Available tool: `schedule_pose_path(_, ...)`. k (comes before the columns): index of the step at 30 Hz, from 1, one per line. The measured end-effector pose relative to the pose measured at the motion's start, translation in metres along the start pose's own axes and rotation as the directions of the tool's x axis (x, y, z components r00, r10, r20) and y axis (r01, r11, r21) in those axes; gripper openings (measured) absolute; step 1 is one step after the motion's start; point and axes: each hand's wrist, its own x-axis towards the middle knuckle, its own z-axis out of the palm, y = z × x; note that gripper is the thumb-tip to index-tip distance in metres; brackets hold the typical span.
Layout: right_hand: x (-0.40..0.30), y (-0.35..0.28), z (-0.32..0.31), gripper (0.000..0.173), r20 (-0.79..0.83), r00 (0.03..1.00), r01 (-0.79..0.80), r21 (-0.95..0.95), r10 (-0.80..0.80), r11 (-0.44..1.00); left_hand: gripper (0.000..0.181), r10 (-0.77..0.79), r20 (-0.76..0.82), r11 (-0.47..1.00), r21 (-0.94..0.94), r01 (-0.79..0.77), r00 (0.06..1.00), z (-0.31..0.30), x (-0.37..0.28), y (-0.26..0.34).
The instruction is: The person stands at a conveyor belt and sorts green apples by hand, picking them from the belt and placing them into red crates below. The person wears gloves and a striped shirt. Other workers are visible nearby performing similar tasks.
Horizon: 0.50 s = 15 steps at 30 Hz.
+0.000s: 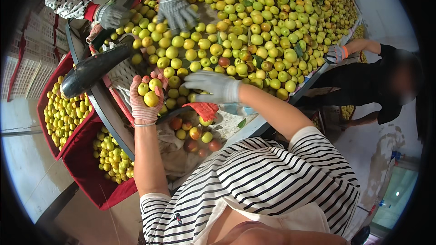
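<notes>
My left hand (148,103), in a pink striped glove, is palm up and cups several yellow-green jujubes (151,99). Its wrist wears a thin bangle. Beside it, my right hand (214,86), in a grey glove, reaches over the jujubes on the sorting table, fingers extended and slightly blurred; its underside is hidden, and no fruit shows in its grasp. A large heap of jujubes (272,17) covers the table beyond. Closer to my body, several reddish-brown and green jujubes (195,133) lie apart on pale cloth, near a piece of red mesh (204,109).
A black curved tube (95,71) crosses the table's left rim. Red fabric-lined containers (80,163) of jujubes stand below it. Across the table, a co-worker's grey-gloved hands (175,10) touch the fruit. Another person (361,81) in dark clothing is at the right edge. White crates (37,54) are stacked left.
</notes>
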Motion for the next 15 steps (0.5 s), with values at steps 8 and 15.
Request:
schedule_pose_path(8,-0.153,0.026,-0.051,0.076,-0.276,0.836,-0.548,-0.385,0.474,0.743,0.026,0.031,-0.132,0.999,-0.032,-0.036,0.991,0.005,0.002,-0.005)
schedule_pose_path(15,-0.120,0.025,-0.028,0.070,-0.226,0.846,-0.531,-0.440,0.484,0.724,0.026,0.034,-0.063,0.999,0.014,-0.033,0.997,-0.003,0.003,-0.002)
